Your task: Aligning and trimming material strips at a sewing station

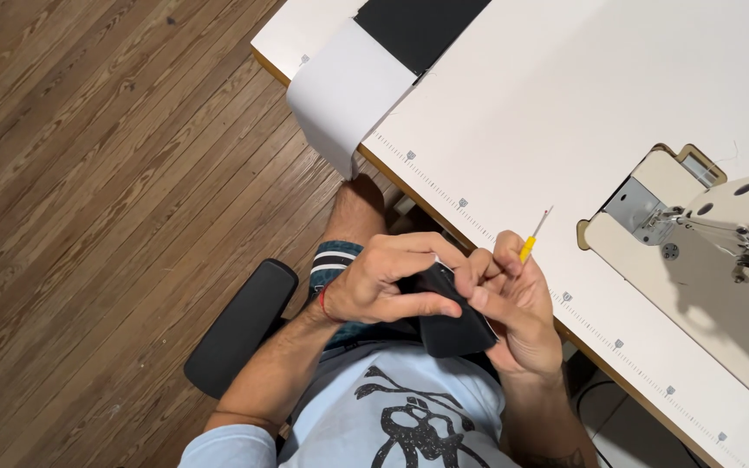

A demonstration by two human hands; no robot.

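Holding: left hand – fingers curled, clamping black fabric piece
Right hand: pinching yellow-handled seam ripper, probably
Place: off sewing table's front edge

The floor is brown wood boards. A big white surface stands on it, with a sewing machine. A black chair arm sticks out below.

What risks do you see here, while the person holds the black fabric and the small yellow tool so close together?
1. The pointed tip of the yellow-handled tool in the right hand may prick the left hand, whose fingers pinch the black fabric piece right beside it.
2. The white sheet overhangs the table edge and might slide to the floor.
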